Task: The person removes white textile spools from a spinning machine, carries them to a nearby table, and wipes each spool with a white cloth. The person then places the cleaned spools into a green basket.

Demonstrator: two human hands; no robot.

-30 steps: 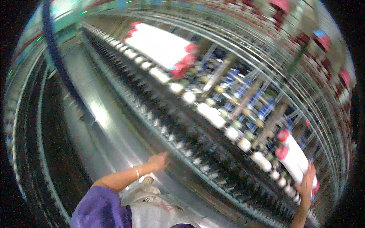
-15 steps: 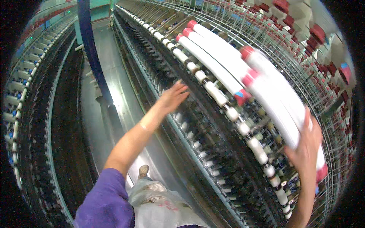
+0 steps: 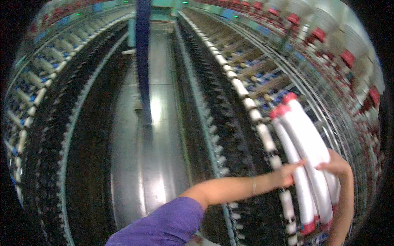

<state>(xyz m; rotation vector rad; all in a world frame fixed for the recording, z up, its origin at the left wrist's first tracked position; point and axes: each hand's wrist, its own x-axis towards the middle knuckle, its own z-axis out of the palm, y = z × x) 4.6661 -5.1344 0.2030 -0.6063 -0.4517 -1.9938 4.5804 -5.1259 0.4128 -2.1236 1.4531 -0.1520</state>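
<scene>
A bunch of long white roving bobbins (image 3: 308, 143) with red ends lies lengthwise on top of the spinning frame on my right. From the left, my left hand (image 3: 290, 173) grips the near-side bobbin about halfway along, its fingers reaching over the white roving. My right hand (image 3: 335, 165) bends round the bunch from the far right, thumb on top and the other fingers mostly hidden behind the bobbins. The two hands are close together. Both are somewhat blurred.
A row of white rollers (image 3: 267, 137) runs along the right frame, with dark spindles below it. More bobbins with red ends (image 3: 318, 35) hang at the upper right. A dark blue post (image 3: 143, 61) stands by the metal aisle floor (image 3: 164, 143). Another frame lines the left side.
My left hand has moved right, from over the spindles onto the bobbins. My right hand stays at the bunch. The view has turned, and the bobbins now appear lower and more bunched.
</scene>
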